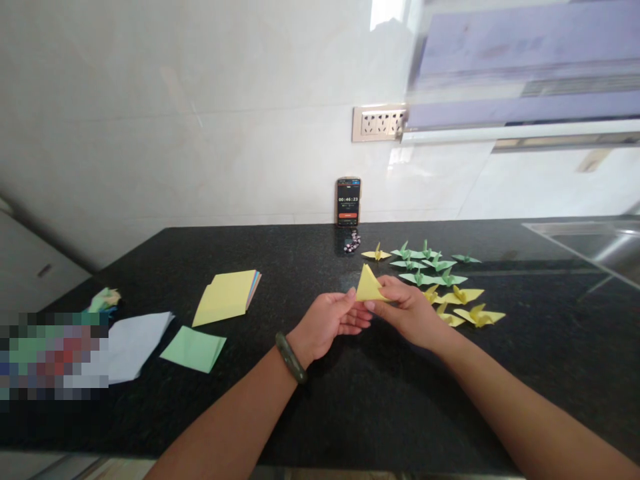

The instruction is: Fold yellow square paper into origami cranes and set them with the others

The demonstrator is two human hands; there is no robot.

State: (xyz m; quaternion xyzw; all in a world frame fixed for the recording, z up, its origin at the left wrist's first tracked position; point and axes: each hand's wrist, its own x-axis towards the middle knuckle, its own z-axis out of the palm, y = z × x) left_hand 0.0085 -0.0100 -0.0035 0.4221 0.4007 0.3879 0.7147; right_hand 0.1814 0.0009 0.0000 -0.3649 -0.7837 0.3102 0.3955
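Observation:
A yellow folded paper (369,285), triangular in outline with its point up, is held above the dark counter. My left hand (336,319), with a dark bangle on its wrist, pinches the lower left corner between thumb and fingers. On the other side my right hand (407,310) grips the lower right edge, thumb in front. Just beyond the right hand lie yellow paper cranes (479,316), partly hidden by it. Several green paper cranes (425,279) sit behind them, with a single yellow crane (377,254) to their left.
On the left of the counter (310,413) are a stack of coloured paper (227,293), green sheets (194,349) and white sheets (137,343). A phone (349,202) showing a timer leans on the wall, a beaded strand (353,241) before it. A sink (600,243) lies at right.

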